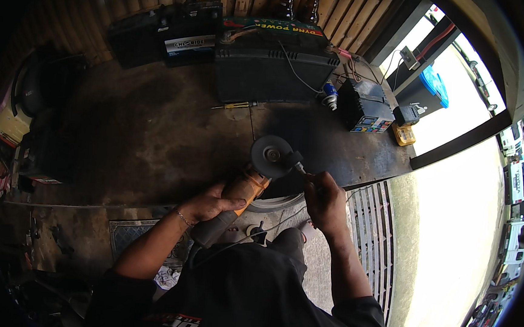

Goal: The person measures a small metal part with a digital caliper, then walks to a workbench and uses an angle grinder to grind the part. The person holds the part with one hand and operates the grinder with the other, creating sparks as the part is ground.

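Note:
An orange and dark angle grinder [245, 189] is held in my left hand [207, 206], whose fingers wrap round its body below the head. The large dark round disc [268, 149] at its far end faces up, with a metal nut at its centre. My right hand [327, 206] is closed on a small tool with a silver shaft and a dark head [294, 160]. That dark head overlaps the right side of the disc; whether it touches, I cannot tell. My fingers hide the rest of the tool. The grinder's cord trails back by my lap.
Beyond the disc lies a dark wooden workbench [149, 119] with a yellow-handled screwdriver [235, 106]. A large black battery [268, 73] stands at the back. Right of it are a blue spray can [330, 96], a black box [366, 107] and a yellow charger [404, 134]. A metal grate [371, 232] covers the floor at right.

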Available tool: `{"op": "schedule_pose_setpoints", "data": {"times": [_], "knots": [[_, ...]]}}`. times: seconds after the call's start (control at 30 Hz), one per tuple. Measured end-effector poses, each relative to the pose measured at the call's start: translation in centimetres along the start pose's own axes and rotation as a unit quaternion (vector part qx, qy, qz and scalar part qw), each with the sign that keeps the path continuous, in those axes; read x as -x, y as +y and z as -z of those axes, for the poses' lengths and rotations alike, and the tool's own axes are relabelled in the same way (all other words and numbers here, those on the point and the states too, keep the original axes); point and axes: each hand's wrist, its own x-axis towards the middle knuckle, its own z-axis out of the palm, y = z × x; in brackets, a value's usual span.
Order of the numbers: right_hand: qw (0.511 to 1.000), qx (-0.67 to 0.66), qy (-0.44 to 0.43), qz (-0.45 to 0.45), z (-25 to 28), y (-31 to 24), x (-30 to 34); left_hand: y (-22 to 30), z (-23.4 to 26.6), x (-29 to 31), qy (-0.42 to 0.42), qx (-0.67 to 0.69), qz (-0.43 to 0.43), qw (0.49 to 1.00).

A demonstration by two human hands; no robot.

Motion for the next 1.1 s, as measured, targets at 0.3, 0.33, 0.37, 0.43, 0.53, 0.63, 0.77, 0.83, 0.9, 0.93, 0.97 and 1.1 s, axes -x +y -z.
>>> {"op": "schedule_pose_setpoints", "data": {"times": [0.3, 0.33, 0.37, 0.43, 0.53, 0.63, 0.77, 0.83, 0.9, 0.93, 0.97, 1.1], "knots": [[1.0, -0.003, 0.012, 0.002, -0.5, 0.5, 0.2, -0.1, 0.0, -0.1, 0.002, -0.004, -0.001, 1.0], [1.0, 0.005, 0.009, -0.006, -0.6, 0.6, 0.2, -0.1, 0.0, 0.0, 0.004, -0.006, -0.002, 1.0], [1.0, -0.005, 0.01, -0.004, -0.6, 0.7, 0.2, 0.0, 0.0, 0.0, 0.005, -0.006, 0.002, 1.0], [1.0, -0.028, 0.009, -0.008, -0.8, 0.8, 0.3, 0.1, -0.1, 0.1, 0.007, -0.005, 0.01, 1.0], [0.999, -0.028, 0.025, 0.007, -1.0, 0.8, 0.3, 0.2, -0.2, 0.2, 0.007, -0.003, 0.008, 1.0], [0.999, -0.025, 0.018, -0.009, -0.8, 0.7, 0.5, 0.3, -0.3, 0.2, 0.007, 0.003, 0.019, 1.0], [0.998, -0.038, 0.037, 0.014, -0.9, 0.6, 0.6, 0.4, -0.4, 0.3, 0.009, -0.008, 0.003, 1.0], [0.999, -0.039, 0.032, 0.008, -0.9, 0.7, 0.6, 0.5, -0.4, 0.4, 0.015, -0.01, 0.006, 1.0], [0.999, -0.033, 0.037, 0.015, -1.0, 0.8, 0.7, 0.6, -0.4, 0.4, 0.01, -0.007, 0.012, 1.0], [0.998, -0.038, 0.037, 0.014, -1.1, 0.8, 0.7, 0.6, -0.4, 0.4, 0.009, -0.005, 0.015, 1.0], [0.999, -0.032, 0.037, 0.015, -1.1, 0.9, 0.7, 0.6, -0.4, 0.4, 0.007, -0.005, 0.018, 1.0], [0.999, -0.034, 0.035, 0.013, -1.1, 1.0, 0.9, 0.5, -0.4, 0.4, 0.001, -0.001, 0.018, 1.0]]}}
